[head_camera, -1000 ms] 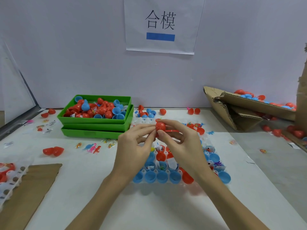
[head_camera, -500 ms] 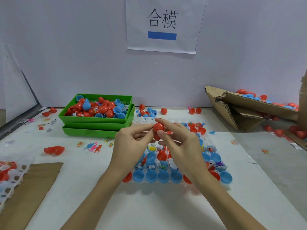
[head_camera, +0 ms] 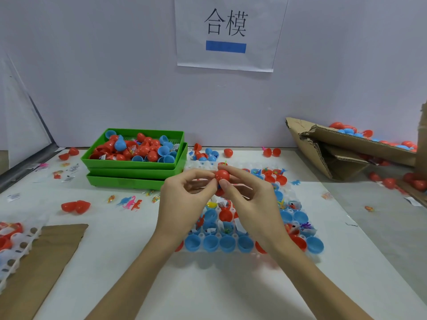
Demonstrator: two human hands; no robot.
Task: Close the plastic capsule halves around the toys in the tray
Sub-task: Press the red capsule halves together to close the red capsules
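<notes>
Both hands hold a red capsule [head_camera: 222, 175] up above the clear plastic tray [head_camera: 250, 251]. My left hand [head_camera: 184, 204] pinches it from the left, my right hand [head_camera: 251, 204] from the right with fingers over its top. A lower red half shows just beneath, between the fingertips. The tray holds several blue halves [head_camera: 210, 243] and red halves [head_camera: 300, 243], some with small toys inside. My hands hide part of the tray's middle.
Two stacked green bins [head_camera: 135, 174] of red and blue halves stand at the back left. A torn cardboard box [head_camera: 335, 155] with capsules lies at the right. Loose toys [head_camera: 130, 203], a red capsule [head_camera: 76, 206], brown cardboard [head_camera: 41, 262] and another tray [head_camera: 13, 248] lie at the left.
The red halves have come together between my fingers; the flat red piece seen at my right fingers a second ago no longer shows. Both hands stay in about the same place.
</notes>
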